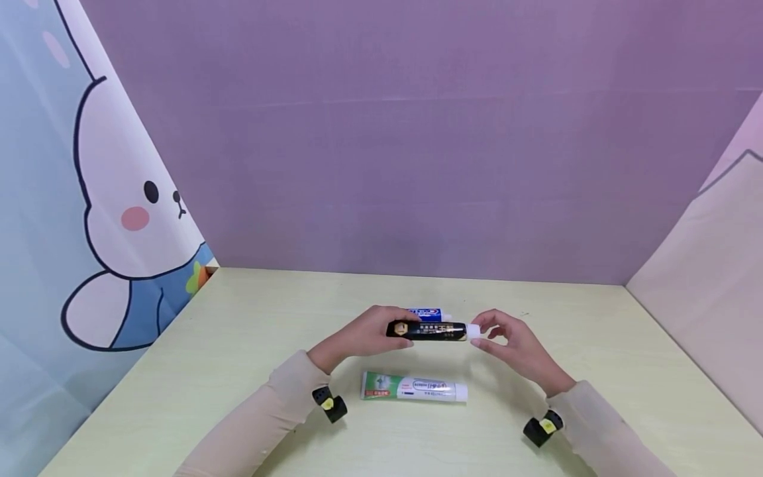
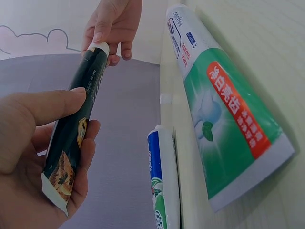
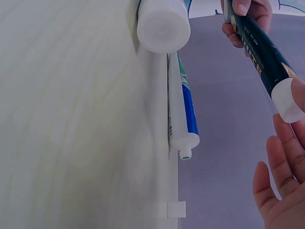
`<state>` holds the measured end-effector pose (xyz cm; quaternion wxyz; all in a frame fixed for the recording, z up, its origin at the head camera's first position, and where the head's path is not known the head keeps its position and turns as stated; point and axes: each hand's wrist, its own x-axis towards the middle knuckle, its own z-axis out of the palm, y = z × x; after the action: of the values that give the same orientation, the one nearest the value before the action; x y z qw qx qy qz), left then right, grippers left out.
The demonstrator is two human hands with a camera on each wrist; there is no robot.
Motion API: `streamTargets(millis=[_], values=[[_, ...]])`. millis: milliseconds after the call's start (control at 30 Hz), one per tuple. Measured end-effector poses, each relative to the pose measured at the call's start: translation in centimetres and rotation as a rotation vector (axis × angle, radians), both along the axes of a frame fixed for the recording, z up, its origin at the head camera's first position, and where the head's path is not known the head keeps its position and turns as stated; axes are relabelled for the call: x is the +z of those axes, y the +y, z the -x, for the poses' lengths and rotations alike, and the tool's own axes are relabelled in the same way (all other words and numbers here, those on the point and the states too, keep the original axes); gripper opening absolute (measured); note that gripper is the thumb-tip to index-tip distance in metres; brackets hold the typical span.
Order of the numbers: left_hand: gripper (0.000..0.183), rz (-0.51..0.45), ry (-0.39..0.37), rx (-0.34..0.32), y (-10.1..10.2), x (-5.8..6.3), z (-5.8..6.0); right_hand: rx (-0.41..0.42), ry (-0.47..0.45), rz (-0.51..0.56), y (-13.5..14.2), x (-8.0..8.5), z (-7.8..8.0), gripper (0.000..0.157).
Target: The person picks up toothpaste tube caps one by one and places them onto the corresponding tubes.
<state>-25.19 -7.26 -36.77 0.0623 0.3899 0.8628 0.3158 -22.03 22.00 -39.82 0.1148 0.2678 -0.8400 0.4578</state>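
Observation:
A black toothpaste tube (image 1: 438, 330) with gold print is held level above the table, its white cap (image 1: 473, 331) pointing right. My left hand (image 1: 381, 331) grips its flat end, thumb on the near side and fingers behind, as the left wrist view shows. At the other end, my right hand (image 1: 512, 341) pinches the white cap between thumb and fingertips, the remaining fingers loosely spread. Nearer to me lies a green and white toothpaste tube (image 1: 414, 387) with its cap on. Behind the black tube is a blue and white toothpaste tube (image 3: 183, 114), its nozzle bare, partly hidden in the head view.
A small white cap-like piece (image 3: 176, 209) stands on the pale table (image 1: 268, 298) beyond the blue tube's nozzle. A purple backdrop (image 1: 417, 165) rises along the far edge, with a rabbit-print cloth (image 1: 137, 199) on the left and a pale cloth (image 1: 715, 265) on the right.

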Motion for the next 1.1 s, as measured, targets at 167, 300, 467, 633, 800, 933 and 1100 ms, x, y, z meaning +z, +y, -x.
streamTargets(millis=[167,300,467,633,800,933,1100], values=[[0.040,-0.004,0.005,-0.003,0.10,-0.02,-0.07,-0.040,-0.010,-0.033,0.09,0.07,-0.04,0.017],[0.040,-0.009,0.013,-0.009,0.07,0.06,-0.14,-0.100,-0.071,-0.065,0.10,0.17,-0.05,0.016],[0.041,-0.001,0.006,0.003,0.04,0.23,-0.28,-0.131,-0.137,-0.066,0.03,0.48,-0.12,0.016],[0.042,0.001,-0.007,0.010,0.02,0.53,-0.44,-0.123,-0.170,-0.044,-0.02,0.68,-0.07,0.015],[0.041,-0.006,-0.002,0.008,-0.09,0.58,-0.25,-0.126,-0.180,-0.051,-0.08,0.75,0.05,0.016],[0.040,-0.022,-0.005,0.000,-0.21,0.45,-0.25,-0.122,-0.184,-0.050,-0.08,0.63,0.09,0.017],[0.041,-0.026,-0.027,0.009,-0.33,0.07,-0.26,-0.117,-0.186,-0.039,-0.18,0.51,0.00,0.017]])
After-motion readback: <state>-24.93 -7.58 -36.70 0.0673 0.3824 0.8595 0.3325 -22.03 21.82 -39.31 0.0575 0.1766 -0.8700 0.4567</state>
